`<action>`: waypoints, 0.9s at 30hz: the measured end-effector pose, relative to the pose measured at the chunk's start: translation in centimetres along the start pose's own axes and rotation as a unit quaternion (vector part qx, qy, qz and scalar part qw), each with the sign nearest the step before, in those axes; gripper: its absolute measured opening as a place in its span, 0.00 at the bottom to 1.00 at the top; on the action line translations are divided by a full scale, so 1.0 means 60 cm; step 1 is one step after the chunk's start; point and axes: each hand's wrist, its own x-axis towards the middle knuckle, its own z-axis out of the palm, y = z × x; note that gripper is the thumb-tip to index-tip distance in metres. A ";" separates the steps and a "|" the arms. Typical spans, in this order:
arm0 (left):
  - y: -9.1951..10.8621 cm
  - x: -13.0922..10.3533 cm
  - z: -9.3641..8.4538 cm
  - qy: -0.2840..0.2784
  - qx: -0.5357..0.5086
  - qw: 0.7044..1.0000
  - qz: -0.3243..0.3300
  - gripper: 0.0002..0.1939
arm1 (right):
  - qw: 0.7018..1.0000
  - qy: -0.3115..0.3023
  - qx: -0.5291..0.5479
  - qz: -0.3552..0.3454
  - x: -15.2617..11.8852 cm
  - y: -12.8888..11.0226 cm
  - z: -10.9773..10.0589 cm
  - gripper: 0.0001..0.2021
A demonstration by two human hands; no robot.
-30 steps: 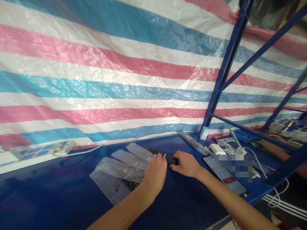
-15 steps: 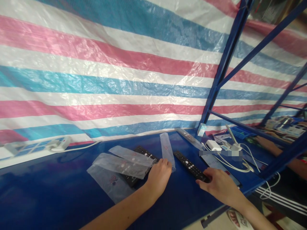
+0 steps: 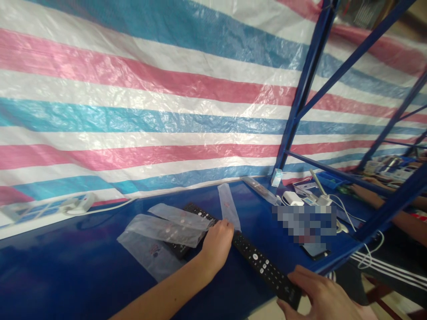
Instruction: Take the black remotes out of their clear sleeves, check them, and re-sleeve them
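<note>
A black remote control [image 3: 265, 266] is held at its lower end by my right hand [image 3: 320, 295], its far end pointing toward the bag near my left hand. My left hand [image 3: 218, 242] is closed at the end of a clear plastic bag [image 3: 180, 218]; its fingertips are hidden, so what it grips is partly out of sight. More black remotes [image 3: 180, 250] lie under and among the overlapping bags. Another clear bag [image 3: 228, 204] lies flat just beyond my left hand. A bagged remote [image 3: 260, 190] rests farther back.
The blue table [image 3: 66, 266] meets a striped plastic sheet [image 3: 167, 111]. A power strip [image 3: 76, 204] stands at the left, a small box [image 3: 276, 178] by the blue metal frame [image 3: 300, 89]. Chargers [image 3: 292, 198], cables and a phone [image 3: 315, 251] are on the right, near another person's arm [image 3: 370, 193].
My right hand has moved down and nearer with the remote, which now appears larger and raised. My left hand stays nearly in place. The view has shifted slightly.
</note>
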 end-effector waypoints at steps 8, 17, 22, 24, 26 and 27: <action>0.005 -0.005 0.011 0.002 0.006 0.999 0.048 0.16 | 0.998 0.059 -0.025 0.012 0.010 -0.030 0.034 0.07; 0.009 -0.005 0.012 0.005 -0.008 0.992 0.122 0.16 | 0.997 0.043 -0.030 0.049 0.082 -0.076 0.061 0.10; 0.001 0.001 0.012 0.013 0.001 0.998 0.069 0.17 | 0.997 -0.021 0.078 0.006 0.103 -0.068 0.044 0.13; 0.000 0.003 0.013 0.020 -0.002 0.998 0.062 0.17 | 0.993 -0.044 0.112 -0.013 0.103 -0.057 0.040 0.13; 0.000 0.004 0.014 0.023 -0.010 0.998 0.066 0.17 | 0.991 -0.052 0.119 -0.010 0.102 -0.047 0.041 0.09; 0.001 0.005 0.014 0.023 -0.014 0.997 0.073 0.17 | 0.992 -0.051 0.114 -0.002 0.102 -0.042 0.042 0.06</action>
